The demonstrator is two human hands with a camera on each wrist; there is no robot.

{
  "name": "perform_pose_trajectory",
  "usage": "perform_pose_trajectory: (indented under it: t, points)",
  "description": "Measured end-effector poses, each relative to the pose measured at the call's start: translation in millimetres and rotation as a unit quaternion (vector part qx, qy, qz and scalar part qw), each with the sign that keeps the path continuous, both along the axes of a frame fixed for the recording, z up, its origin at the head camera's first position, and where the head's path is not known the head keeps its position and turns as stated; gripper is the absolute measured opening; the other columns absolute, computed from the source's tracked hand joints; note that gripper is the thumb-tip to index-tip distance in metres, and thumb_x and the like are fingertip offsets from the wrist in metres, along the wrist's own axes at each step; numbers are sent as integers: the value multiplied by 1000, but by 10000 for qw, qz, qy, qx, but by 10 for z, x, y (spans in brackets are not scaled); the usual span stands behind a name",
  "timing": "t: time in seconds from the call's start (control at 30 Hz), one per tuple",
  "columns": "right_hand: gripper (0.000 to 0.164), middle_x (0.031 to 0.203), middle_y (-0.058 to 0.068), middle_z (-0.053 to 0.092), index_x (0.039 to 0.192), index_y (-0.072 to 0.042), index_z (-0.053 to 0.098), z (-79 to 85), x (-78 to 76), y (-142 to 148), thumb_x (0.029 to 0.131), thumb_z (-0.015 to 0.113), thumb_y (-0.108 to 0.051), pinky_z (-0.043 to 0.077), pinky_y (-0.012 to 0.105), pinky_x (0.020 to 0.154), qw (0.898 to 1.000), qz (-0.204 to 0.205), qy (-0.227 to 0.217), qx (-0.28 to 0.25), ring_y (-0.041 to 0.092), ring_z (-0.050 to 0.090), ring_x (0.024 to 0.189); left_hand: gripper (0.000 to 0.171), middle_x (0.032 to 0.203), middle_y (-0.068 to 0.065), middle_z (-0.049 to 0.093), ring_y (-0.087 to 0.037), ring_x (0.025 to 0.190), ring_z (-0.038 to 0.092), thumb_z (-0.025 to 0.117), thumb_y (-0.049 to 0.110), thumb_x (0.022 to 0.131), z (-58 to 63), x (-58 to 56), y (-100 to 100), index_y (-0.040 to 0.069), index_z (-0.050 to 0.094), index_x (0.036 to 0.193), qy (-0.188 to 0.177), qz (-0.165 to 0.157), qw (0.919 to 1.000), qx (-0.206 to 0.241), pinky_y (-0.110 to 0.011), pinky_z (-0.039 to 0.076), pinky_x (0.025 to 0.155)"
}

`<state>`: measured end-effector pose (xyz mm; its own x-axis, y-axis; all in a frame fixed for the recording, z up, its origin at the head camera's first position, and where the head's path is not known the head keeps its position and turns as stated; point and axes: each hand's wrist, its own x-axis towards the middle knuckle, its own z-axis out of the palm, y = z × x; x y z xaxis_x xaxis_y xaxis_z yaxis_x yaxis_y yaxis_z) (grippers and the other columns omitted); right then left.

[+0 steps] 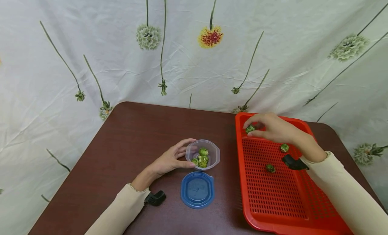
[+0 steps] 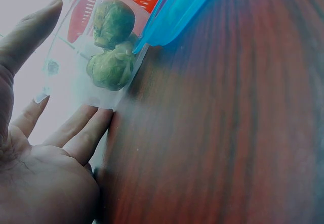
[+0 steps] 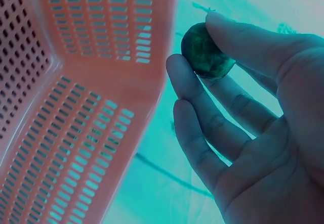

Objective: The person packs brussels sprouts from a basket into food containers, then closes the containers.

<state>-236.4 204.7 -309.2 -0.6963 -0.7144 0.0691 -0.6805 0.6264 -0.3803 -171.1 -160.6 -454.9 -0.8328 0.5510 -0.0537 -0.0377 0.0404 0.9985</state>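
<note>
My left hand (image 1: 174, 159) holds a small clear plastic tub (image 1: 215, 155) from its left side, thumb at the near rim and fingers around the far side. Several Brussels sprouts (image 1: 202, 162) lie in the tub; two of them show through its wall in the left wrist view. Over the back left of a red plastic basket (image 1: 241, 167), my right hand (image 1: 274, 127) pinches one Brussels sprout (image 3: 206, 52) between thumb and fingertips. Two more sprouts sit on the basket's slotted floor, one near the right wrist (image 1: 284, 147) and a darker sprout (image 1: 270, 168) nearer me.
A blue lid (image 1: 197, 190) lies on the dark brown table (image 1: 145, 127) just in front of the tub. Behind the table hangs a white cloth (image 1: 121, 32) printed with flowers. The basket's raised rim stands between the tub and the sprouts inside it.
</note>
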Motion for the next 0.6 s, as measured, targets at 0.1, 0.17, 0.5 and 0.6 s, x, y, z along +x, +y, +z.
perform_pose_trajectory:
  t: [0.1,0.17,0.5,0.6]
  points:
    - [22,106,-6,71,109,-16,73,6,24,-59,88,78,-15,53,38,83,9999,57,-120,-12,12,63,93,86,155,-16,43,-34,147,36,83,14,84,-4,-1,-1,24,35,154,4,-3,10000,4,-30,52,95]
    - [23,109,-6,71,111,-16,73,16,43,-98,89,78,-17,53,38,83,9997,92,-208,6,11,63,96,86,155,-16,43,-34,147,36,83,14,84,-4,-1,-2,25,35,154,11,0,10000,-11,-30,52,96]
    - [24,103,-11,67,111,-21,71,12,112,-282,88,79,-16,53,34,80,9992,374,-137,32,8,59,86,85,155,-16,43,-33,147,37,82,14,84,-7,0,-9,24,35,154,64,-1,10000,-23,-30,51,97]
    - [24,103,-12,67,111,-22,72,-2,146,-347,88,79,-18,53,34,79,9987,465,-194,12,8,59,87,85,155,-16,43,-33,147,37,82,14,85,-10,-1,-8,24,35,154,74,-18,10000,-19,-31,51,97]
